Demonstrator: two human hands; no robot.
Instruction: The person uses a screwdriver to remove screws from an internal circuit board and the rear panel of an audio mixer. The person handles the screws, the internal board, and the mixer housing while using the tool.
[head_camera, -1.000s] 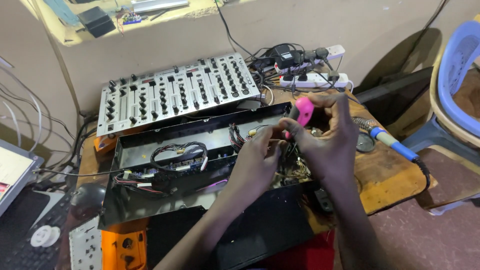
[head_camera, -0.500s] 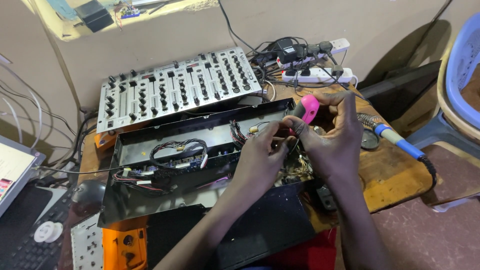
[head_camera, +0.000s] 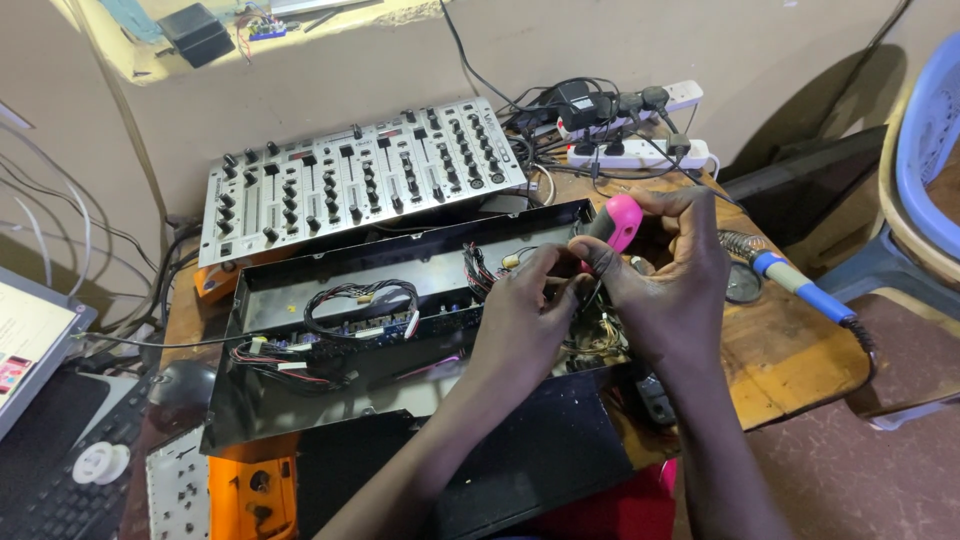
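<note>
A single head-worn camera looks steeply down from above and behind the person's arms. It faces forward across the wooden tabletop (head_camera: 790, 360) toward the wall, at close arm's reach.

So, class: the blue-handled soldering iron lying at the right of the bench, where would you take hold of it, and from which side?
Grip the soldering iron by its blue handle, probably best coming from above and the right. It lies slanted on the wooden table, its metal tip end pointing up-left into a coiled stand, its cable trailing down-right. Keep fingers off the metal end.
</note>
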